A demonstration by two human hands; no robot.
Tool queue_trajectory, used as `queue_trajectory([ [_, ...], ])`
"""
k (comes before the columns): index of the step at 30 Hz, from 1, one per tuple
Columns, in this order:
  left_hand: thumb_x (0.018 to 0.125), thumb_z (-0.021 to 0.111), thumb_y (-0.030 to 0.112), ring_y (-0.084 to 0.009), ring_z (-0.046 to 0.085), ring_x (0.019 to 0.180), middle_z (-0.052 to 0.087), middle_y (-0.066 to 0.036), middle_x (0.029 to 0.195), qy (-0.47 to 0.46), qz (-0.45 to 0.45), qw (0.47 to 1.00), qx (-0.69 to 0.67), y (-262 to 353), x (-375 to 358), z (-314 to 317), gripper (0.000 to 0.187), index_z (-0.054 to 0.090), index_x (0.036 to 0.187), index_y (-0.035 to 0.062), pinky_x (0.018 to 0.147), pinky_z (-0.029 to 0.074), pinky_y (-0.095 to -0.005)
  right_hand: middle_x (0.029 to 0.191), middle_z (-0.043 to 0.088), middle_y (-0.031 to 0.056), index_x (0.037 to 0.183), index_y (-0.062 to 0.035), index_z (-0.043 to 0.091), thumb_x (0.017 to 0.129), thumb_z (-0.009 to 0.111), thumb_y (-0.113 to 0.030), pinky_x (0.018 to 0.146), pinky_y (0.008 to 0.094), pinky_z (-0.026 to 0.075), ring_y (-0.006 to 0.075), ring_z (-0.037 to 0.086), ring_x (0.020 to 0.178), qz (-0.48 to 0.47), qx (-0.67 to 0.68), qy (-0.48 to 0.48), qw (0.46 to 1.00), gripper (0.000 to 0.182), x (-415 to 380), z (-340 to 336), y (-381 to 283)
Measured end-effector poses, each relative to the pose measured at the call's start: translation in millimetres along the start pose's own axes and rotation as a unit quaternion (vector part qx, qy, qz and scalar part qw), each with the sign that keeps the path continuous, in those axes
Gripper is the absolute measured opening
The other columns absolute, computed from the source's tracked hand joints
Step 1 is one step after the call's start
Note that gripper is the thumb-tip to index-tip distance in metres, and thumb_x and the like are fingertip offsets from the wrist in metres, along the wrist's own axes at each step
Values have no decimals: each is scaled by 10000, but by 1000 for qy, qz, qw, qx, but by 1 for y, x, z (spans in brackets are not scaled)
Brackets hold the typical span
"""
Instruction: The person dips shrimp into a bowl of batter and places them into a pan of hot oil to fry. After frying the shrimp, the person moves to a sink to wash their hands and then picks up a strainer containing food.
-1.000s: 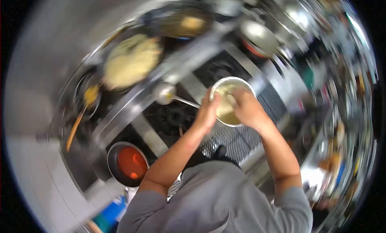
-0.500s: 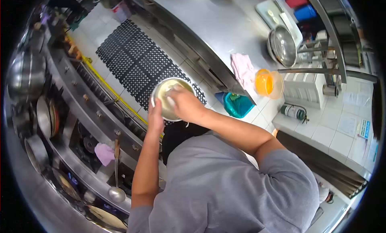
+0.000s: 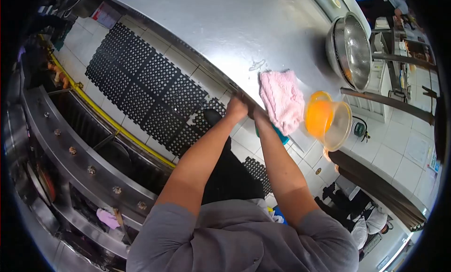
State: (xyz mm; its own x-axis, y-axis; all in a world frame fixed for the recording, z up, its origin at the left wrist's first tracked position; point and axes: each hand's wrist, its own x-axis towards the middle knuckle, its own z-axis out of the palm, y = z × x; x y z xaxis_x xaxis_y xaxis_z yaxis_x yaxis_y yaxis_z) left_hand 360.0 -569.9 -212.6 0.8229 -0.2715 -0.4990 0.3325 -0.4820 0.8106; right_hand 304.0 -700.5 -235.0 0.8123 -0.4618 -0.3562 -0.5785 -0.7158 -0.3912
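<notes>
Both my arms reach down and forward to the front edge of the steel table [image 3: 221, 23]. My left hand [image 3: 237, 108] is at the edge, its fingers hidden beneath the tabletop. Beside it, my right hand [image 3: 259, 114] is mostly covered by the table edge, so what it holds does not show. A pink towel [image 3: 283, 100] lies on the table corner, just above my right forearm. Under that forearm, part of a teal basket [image 3: 282, 136] shows. No bowl is visible in my hands.
An orange container [image 3: 319, 118] and a clear plastic tub [image 3: 342, 127] stand near the towel. Behind them is a metal colander [image 3: 358, 51]. A black perforated mat [image 3: 145, 79] covers the floor; the stove [image 3: 82, 164] with a yellow pipe [image 3: 127, 135] runs along the left.
The bowl that my left hand held, with my right hand inside it, is out of sight. Both hands have moved right to the table edge, and the view has shifted toward the table.
</notes>
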Motion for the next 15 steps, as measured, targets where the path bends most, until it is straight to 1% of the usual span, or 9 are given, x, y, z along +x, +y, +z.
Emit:
queue_trajectory([
  [2,1020,597,281,-467,606,1335,606,-266,1486,-40,88,994,55,21,13,10,486,619,1475,112,1108,514,-477,1455,664,223,1503,1,557,1104,499,-358,984,471,578,382,703,1239,9,130,22,991,540,-6,-25,17],
  [3,1017,589,386,-420,577,1396,577,-212,1559,-14,159,977,139,9,23,30,549,610,1489,107,1165,475,-456,1455,662,221,1498,1,561,1104,502,-356,973,468,581,379,704,1232,13,195,30,980,535,7,-28,9],
  [4,1017,589,386,-420,577,1396,577,-212,1559,-8,156,978,141,-2,34,49,549,610,1489,107,1165,475,-456,1455,661,219,1492,1,566,1104,505,-355,962,465,584,375,705,1225,19,261,36,964,530,8,-37,6],
  [6,1024,550,478,-376,525,1460,555,-191,1590,108,267,944,160,-53,71,106,631,588,1510,78,1225,416,-439,1456,658,216,1482,1,575,1104,510,-352,940,460,589,367,707,1211,31,391,48,918,521,4,-52,0],
  [7,1026,559,486,-354,488,1489,551,-185,1592,5,184,952,-244,-74,95,135,654,575,1518,56,1247,379,-449,1456,657,214,1476,1,579,1103,513,-351,930,457,592,364,708,1205,36,454,50,889,516,3,-60,-1],
  [10,1010,584,524,-354,524,1461,567,-180,1579,-57,218,963,-146,-24,70,93,701,548,1551,80,1238,398,-449,1457,653,209,1460,1,592,1103,521,-346,897,448,599,352,712,1184,49,631,44,773,503,-13,-80,-1],
  [12,1023,566,636,-348,556,1429,544,-195,1588,-161,137,968,-133,-53,65,86,797,492,1595,86,1193,458,-471,1457,651,205,1449,1,601,1103,527,-343,875,443,605,345,714,1170,57,734,12,676,494,-19,-83,-25],
  [14,1011,496,784,-373,592,1371,522,-202,1589,-184,-171,922,-295,10,-3,-4,931,438,1626,88,1121,512,-533,1458,648,202,1438,1,610,1103,532,-340,854,437,610,337,716,1157,73,818,-53,568,485,-22,-78,-59],
  [15,1011,449,815,-386,599,1345,516,-206,1583,-122,-196,905,-359,27,-38,-39,953,436,1624,86,1084,523,-559,1169,717,151,1267,-42,674,1076,591,-341,660,355,577,230,691,876,174,841,-93,503,364,-2,-33,-8],
])
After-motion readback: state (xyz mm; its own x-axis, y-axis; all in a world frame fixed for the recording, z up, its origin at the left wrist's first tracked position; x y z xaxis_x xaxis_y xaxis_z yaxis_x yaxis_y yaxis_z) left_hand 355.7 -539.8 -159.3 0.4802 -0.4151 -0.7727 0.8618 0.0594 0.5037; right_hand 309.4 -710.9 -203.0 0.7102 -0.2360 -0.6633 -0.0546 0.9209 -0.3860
